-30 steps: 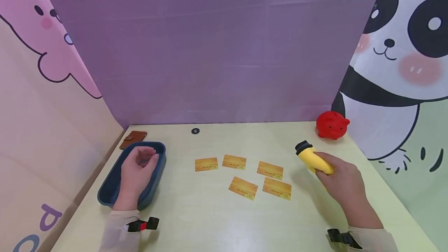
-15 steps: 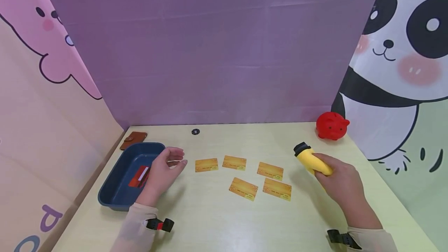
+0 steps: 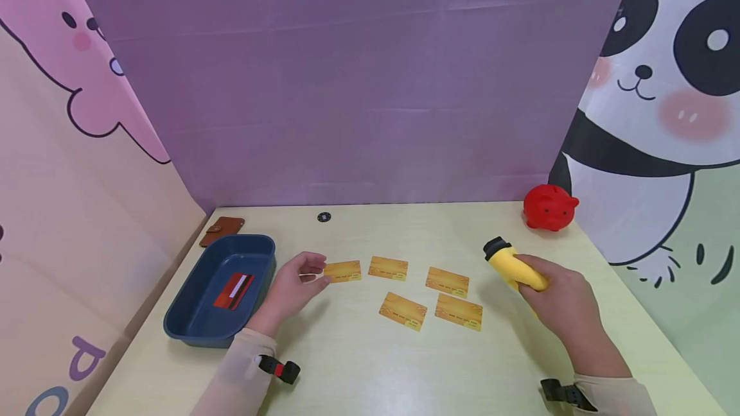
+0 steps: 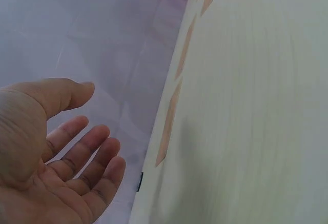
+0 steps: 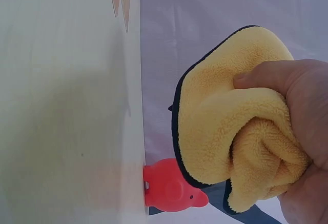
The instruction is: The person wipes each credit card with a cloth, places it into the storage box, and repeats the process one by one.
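My left hand (image 3: 295, 284) hovers over the table just left of the leftmost gold card (image 3: 343, 271), its thumb and fingers spread apart around nothing. The left wrist view shows that hand (image 4: 66, 147) with loosely bent fingers, above the tabletop. On the right, my right hand (image 3: 569, 297) grips a folded yellow cloth (image 3: 514, 265) with a black edge, held up off the table. Its plush folds fill the right wrist view, where the thumb presses on the cloth (image 5: 220, 106). A red card (image 3: 234, 291) with a white strip lies in the blue tray (image 3: 173, 323).
Several more gold cards (image 3: 403, 311) lie flat in the table's middle. A red piggy bank (image 3: 549, 207) stands at the back right corner. A small black disc (image 3: 324, 217) lies near the back edge, and a brown wallet (image 3: 222, 230) lies behind the tray.
My left hand has moved right, out from over the blue tray to the leftmost gold card, uncovering the red card in the tray. My right hand and the cloth have barely moved.
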